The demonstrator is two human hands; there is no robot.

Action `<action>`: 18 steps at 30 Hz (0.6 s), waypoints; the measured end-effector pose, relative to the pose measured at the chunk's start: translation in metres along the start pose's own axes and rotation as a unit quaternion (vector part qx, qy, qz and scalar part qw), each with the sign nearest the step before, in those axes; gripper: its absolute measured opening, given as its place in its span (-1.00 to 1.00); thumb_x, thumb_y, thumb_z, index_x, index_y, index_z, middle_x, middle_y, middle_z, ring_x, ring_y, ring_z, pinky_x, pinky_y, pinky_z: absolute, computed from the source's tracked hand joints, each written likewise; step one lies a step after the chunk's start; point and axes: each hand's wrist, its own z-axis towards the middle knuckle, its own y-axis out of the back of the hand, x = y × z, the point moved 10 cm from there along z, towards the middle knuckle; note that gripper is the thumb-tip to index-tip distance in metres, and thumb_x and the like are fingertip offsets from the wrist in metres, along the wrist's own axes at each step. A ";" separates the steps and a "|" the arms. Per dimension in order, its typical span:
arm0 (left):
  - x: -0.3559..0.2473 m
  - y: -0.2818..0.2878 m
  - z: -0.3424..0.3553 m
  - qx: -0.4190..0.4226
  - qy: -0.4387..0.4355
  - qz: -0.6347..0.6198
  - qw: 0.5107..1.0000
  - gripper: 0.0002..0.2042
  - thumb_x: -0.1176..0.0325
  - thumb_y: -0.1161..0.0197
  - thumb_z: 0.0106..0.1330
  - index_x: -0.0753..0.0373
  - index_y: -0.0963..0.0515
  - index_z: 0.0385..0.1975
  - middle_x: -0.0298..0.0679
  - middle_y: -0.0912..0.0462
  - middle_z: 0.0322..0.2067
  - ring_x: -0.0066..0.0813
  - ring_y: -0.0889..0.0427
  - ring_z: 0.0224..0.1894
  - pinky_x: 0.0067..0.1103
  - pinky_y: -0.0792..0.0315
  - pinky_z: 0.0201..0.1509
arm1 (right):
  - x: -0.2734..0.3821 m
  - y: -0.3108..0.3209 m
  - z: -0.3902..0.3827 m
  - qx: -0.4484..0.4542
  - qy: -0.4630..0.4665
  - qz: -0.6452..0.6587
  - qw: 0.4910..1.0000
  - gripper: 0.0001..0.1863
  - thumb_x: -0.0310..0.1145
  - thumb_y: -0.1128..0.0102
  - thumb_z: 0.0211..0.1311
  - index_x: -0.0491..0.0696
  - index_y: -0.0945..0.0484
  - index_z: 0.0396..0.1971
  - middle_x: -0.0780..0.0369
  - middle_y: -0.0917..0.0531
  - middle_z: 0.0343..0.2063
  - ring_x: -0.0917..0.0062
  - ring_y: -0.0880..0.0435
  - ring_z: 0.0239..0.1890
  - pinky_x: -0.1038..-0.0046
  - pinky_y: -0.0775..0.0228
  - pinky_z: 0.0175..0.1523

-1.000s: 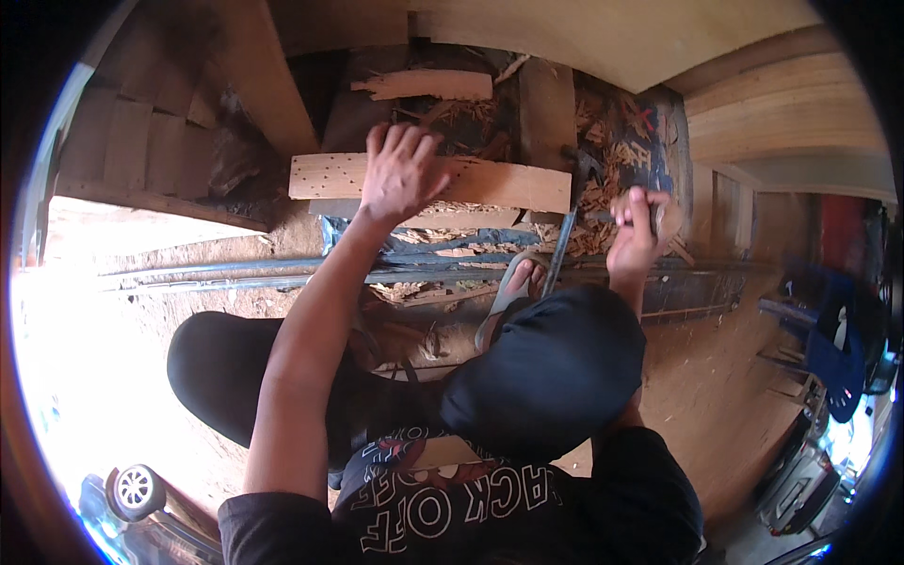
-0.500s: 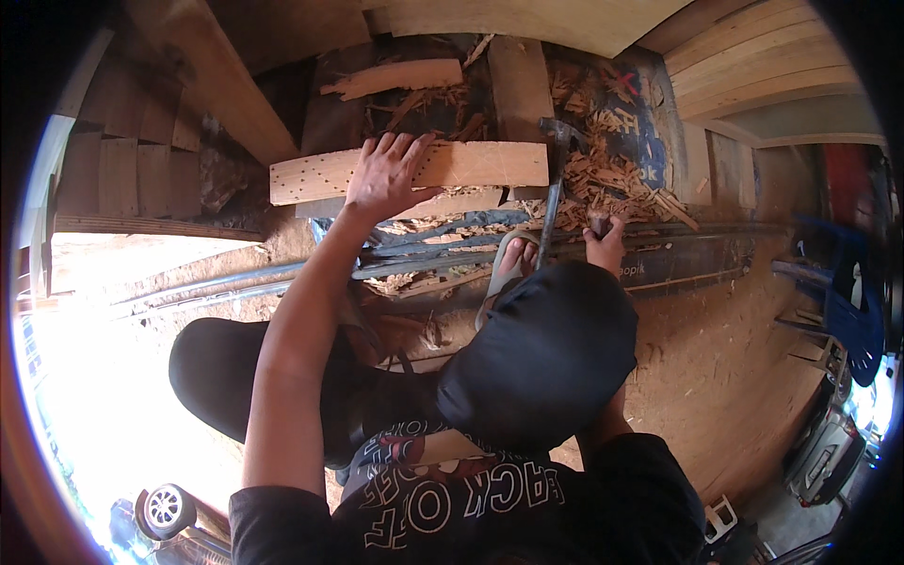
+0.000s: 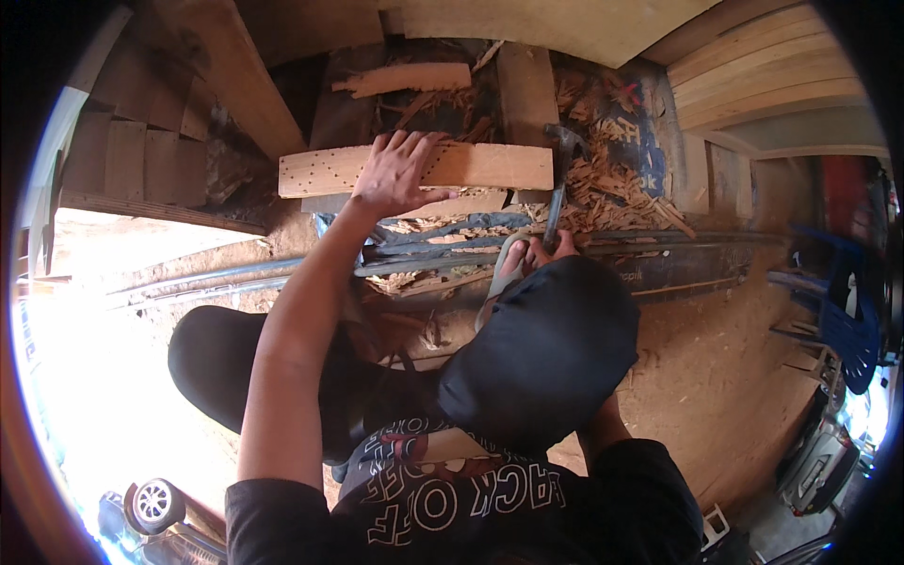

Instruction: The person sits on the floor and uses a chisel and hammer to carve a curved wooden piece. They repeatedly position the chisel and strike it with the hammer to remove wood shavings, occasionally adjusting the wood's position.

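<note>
A pale wooden board (image 3: 494, 167) with rows of small dark holes at its left end lies across other timber. My left hand (image 3: 399, 174) grips it from above, fingers over the far edge and thumb along the near one. A hammer (image 3: 557, 200) with a dark head and metal shaft stands at the board's right end. Just beyond my right knee, my right hand (image 3: 554, 249) has its fingers closed around the lower part of the hammer's shaft. My knee hides much of that hand.
Wood chips (image 3: 617, 188) are heaped right of the hammer. A split wood piece (image 3: 405, 79) lies beyond the board. Long metal bars (image 3: 221, 276) run across the ground before my feet. Stacked planks (image 3: 772, 71) stand far right, and a blue plastic chair (image 3: 843, 320) is at the right.
My right hand has moved left from beside the chips to the hammer's shaft. The short brown object it held is out of sight. My left hand stays on the board.
</note>
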 end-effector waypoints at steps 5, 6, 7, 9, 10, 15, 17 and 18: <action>0.077 0.043 -0.016 -0.191 0.194 0.028 0.962 -0.61 -0.05 -0.13 0.53 0.16 -0.56 0.00 -0.20 -0.64 -0.16 -0.11 -0.58 -0.02 -0.15 -0.35 0.14 | 0.011 -0.022 0.028 0.060 0.006 0.186 0.981 -0.58 -0.24 -0.40 0.29 -0.05 -0.49 0.05 0.25 -0.66 -0.36 0.39 -0.63 -0.47 0.30 -0.51 -0.32; 0.091 0.041 -0.018 -0.165 0.214 0.049 0.961 -0.63 -0.03 -0.09 0.56 0.16 -0.56 0.01 -0.16 -0.66 -0.11 -0.07 -0.58 0.03 -0.14 -0.35 0.16 | 0.009 -0.024 0.032 0.106 -0.023 0.311 0.944 -0.65 -0.25 -0.39 0.32 -0.03 -0.49 -0.01 0.29 -0.61 -0.41 0.46 -0.55 -0.52 0.34 -0.42 -0.37; 0.100 0.039 -0.021 -0.155 0.230 0.066 0.958 -0.64 -0.01 -0.05 0.58 0.16 -0.56 0.01 -0.12 -0.68 -0.06 -0.03 -0.59 0.08 -0.12 -0.34 0.19 | 0.006 -0.025 0.033 0.164 -0.079 0.422 0.888 -0.71 -0.26 -0.37 0.34 -0.01 -0.50 -0.07 0.33 -0.56 -0.46 0.53 -0.48 -0.57 0.38 -0.33 -0.43; 0.114 0.023 -0.029 -0.091 0.270 0.078 0.955 -0.63 -0.01 0.02 0.60 0.15 -0.53 0.01 -0.05 -0.71 -0.09 0.01 -0.61 0.10 -0.09 -0.34 0.20 | 0.008 -0.003 0.029 0.208 -0.133 0.497 0.832 -0.81 -0.27 -0.32 0.40 0.01 -0.52 -0.16 0.36 -0.49 -0.51 0.63 -0.39 -0.61 0.46 -0.21 -0.51; 0.124 0.012 -0.034 -0.037 0.304 0.077 0.949 -0.63 -0.01 0.05 0.61 0.15 -0.52 0.01 -0.02 -0.72 -0.11 0.04 -0.62 0.11 -0.08 -0.33 0.20 | 0.013 0.019 0.029 0.197 -0.129 0.473 0.849 -0.85 -0.27 -0.28 0.44 0.00 -0.53 -0.18 0.35 -0.46 -0.52 0.65 -0.38 -0.61 0.49 -0.18 -0.53; 0.127 0.008 -0.038 -0.048 0.320 0.038 0.946 -0.69 0.06 0.05 0.57 0.15 -0.50 -0.07 -0.03 -0.77 -0.35 -0.02 -0.73 -0.09 -0.12 -0.36 0.13 | 0.072 0.163 0.002 0.004 0.006 0.125 0.992 -0.71 -0.12 -0.22 0.53 -0.07 -0.60 -0.10 0.34 -0.46 -0.52 0.68 -0.46 -0.47 0.51 -0.30 -0.37; 0.128 0.006 -0.037 -0.034 0.326 0.038 0.944 -0.70 0.07 0.05 0.57 0.15 -0.49 -0.08 -0.02 -0.77 -0.36 -0.02 -0.74 -0.13 -0.13 -0.36 0.11 | 0.151 0.217 -0.018 -0.053 0.218 -0.004 0.975 -0.63 -0.12 -0.22 0.52 -0.12 -0.61 0.04 0.34 -0.51 -0.52 0.65 -0.49 -0.41 0.48 -0.34 -0.27; 0.128 0.008 -0.036 -0.041 0.323 0.027 0.945 -0.73 0.10 0.05 0.56 0.15 -0.48 -0.11 -0.01 -0.77 -0.35 -0.03 -0.75 -0.15 -0.14 -0.38 0.10 | 0.171 0.231 -0.020 -0.013 0.207 -0.057 0.977 -0.63 -0.14 -0.23 0.52 -0.12 -0.59 0.08 0.33 -0.54 -0.49 0.63 -0.50 -0.39 0.46 -0.35 -0.25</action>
